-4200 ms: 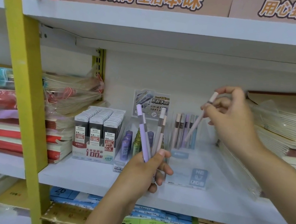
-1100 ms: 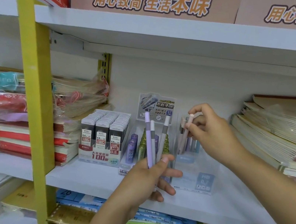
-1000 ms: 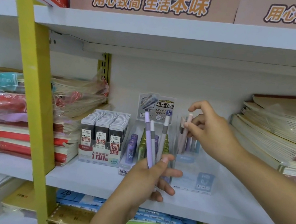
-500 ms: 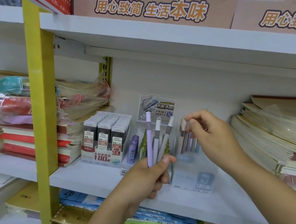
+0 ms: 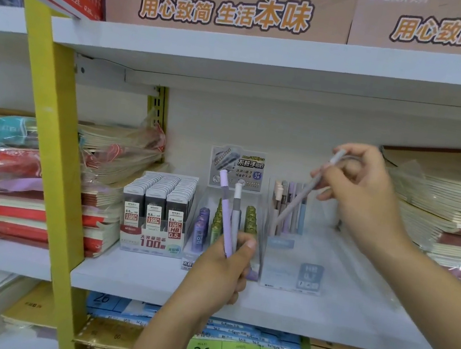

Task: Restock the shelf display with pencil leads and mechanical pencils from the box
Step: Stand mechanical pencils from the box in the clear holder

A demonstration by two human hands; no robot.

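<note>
While my right hand (image 5: pixel 367 196) pinches one grey pencil (image 5: pixel 305 192) between thumb and fingertips, the pencil slants down-left with its tip over the clear pencil holder (image 5: pixel 293 262), just above the pencils already standing (image 5: pixel 287 207) at the holder's back.

Head view, current state:
1. My left hand (image 5: pixel 222 272) sits in front of the holder, to its left, fingers closed around two spare pencils (image 5: pixel 230 216), one lilac and one grey, held upright.
2. The lead display (image 5: pixel 226 234), with purple and green tubes, stands touching or just beside the holder's left wall; I cannot tell which. The boxed 0.5 HB leads (image 5: pixel 157 211) stand further left of it.
3. The holder's front portion looks mostly vacant.

Head view, change since the earlier frames:
1. Half a second ago my right hand was low at the holder's back row, fingertips on a pencil top, and my left hand carried three pencils.
2. My left hand now carries two, and my right hand is raised and loaded. I judge that one pencil was seated and the next one drawn from the left-hand bundle.

Meaning for the task: pencil restocking is in mid-cycle, with this pencil plus two left in hand. The supply box is not in view.
</note>
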